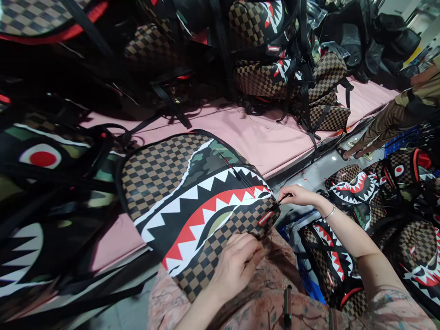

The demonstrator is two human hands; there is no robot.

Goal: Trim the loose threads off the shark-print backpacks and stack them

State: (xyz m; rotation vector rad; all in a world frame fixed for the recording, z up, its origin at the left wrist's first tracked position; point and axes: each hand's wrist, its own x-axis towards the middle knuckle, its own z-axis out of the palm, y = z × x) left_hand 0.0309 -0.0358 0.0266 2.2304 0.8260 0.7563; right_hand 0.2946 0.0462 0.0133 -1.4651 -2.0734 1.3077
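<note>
A brown-and-black checkered backpack (227, 220) with a camouflage patch and a red and white shark mouth lies tilted across the pink table edge and my lap. My left hand (237, 263) has its fingers curled on the bag's lower edge, below the small red label. At the bag's right corner, my right hand (297, 196) pinches a thin black pull or cord, wrist turned toward the bag. A bracelet is on that wrist.
Checkered backpacks (261, 78) are piled along the back of the pink table (254, 137). Camouflage bags (44, 158) crowd the left. More shark-mouth backpacks (357, 188) lie at the right. A person in brown trousers (378, 121) stands beyond the table at upper right.
</note>
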